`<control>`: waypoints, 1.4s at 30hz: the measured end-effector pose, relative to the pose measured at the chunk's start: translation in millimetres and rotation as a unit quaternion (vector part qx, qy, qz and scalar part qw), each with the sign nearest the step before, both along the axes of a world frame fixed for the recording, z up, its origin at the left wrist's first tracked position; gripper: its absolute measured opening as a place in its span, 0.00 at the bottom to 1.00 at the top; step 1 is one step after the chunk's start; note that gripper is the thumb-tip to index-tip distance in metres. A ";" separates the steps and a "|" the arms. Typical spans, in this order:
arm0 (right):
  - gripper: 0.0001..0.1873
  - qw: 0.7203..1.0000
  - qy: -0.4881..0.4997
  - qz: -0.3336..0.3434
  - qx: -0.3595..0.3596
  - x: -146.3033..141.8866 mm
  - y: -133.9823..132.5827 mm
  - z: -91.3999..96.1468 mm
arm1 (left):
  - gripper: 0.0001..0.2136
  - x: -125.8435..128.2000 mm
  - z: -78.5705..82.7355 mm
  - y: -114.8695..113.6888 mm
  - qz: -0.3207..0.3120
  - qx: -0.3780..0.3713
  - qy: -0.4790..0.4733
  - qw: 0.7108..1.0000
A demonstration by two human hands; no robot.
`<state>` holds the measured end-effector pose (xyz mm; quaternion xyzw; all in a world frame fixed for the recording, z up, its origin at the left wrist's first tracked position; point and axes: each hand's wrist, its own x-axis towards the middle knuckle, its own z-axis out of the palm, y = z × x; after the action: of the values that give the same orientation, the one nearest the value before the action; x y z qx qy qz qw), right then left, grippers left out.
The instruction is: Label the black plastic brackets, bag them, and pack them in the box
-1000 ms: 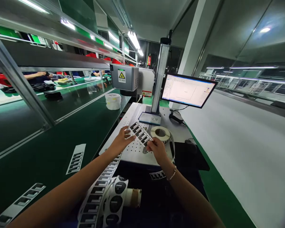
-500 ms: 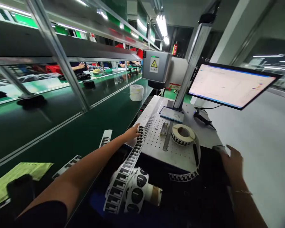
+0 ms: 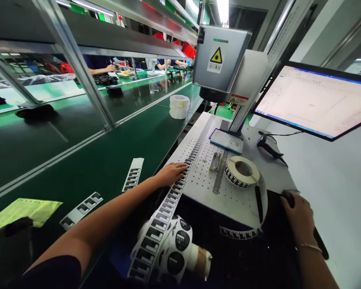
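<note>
My left hand (image 3: 172,174) lies flat on a long strip of black-and-white labels (image 3: 168,204), its fingers stretched across the strip at the near left edge of the perforated metal plate (image 3: 198,182). The strip runs up the plate towards the laser head (image 3: 222,60) and down over a roll of round black labels (image 3: 180,241) near my lap. My right hand (image 3: 301,216) is closed over a dark computer mouse (image 3: 288,196) at the right side. A label roll (image 3: 243,168) rests on the plate, with its loose end hanging over the front edge.
A tilted monitor (image 3: 315,100) stands at the right, above a handheld scanner (image 3: 269,146). Cut label pieces (image 3: 132,174) and a yellow paper (image 3: 27,212) lie on the green bench. White tape rolls (image 3: 179,106) stand farther back. Other people's hands work beyond the metal frame.
My left hand has gone from the strip's edge to lying flat across it. My right hand has settled onto the mouse. The camera view has shifted.
</note>
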<state>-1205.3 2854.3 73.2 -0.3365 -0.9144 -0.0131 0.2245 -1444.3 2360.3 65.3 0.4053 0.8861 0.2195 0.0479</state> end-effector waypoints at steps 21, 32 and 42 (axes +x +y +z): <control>0.23 0.996 -0.015 -0.079 -0.049 5.1 -33.9 19.3 | 0.26 -5.2 -14.8 -10.0 -0.010 0.002 0.023 1.000; 0.25 0.995 -0.017 -0.083 -0.060 5.4 -35.3 20.9 | 0.25 -4.6 -13.5 -10.9 -0.009 0.008 0.012 1.000; 0.27 0.994 -0.016 -0.088 -0.068 4.5 -28.7 18.7 | 0.26 -3.3 -10.8 -10.0 -0.004 -0.001 0.011 1.000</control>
<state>-1200.7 2825.6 91.8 -0.4304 -0.8832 0.0245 0.1846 -1447.6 2350.3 54.5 0.4113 0.8851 0.2141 0.0396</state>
